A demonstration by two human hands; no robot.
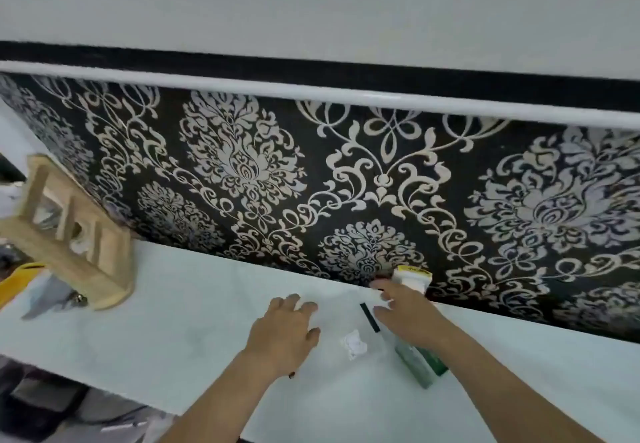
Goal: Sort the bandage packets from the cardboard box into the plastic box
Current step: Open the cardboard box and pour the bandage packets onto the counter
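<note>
My right hand reaches toward the wall, and a small white bandage packet shows between its thumb and forefinger, seemingly pinched; blur hides the exact grip. A green and white box lies on the table under my right wrist, with a dark strip at its far end. My left hand rests flat, fingers spread, over a faint clear or white surface that I cannot make out as the plastic box. A crumpled white piece lies between my hands.
A white item with a yellow label stands against the black patterned wall just behind my right hand. A wooden rack stands at the table's left end. The white table has its near edge at lower left.
</note>
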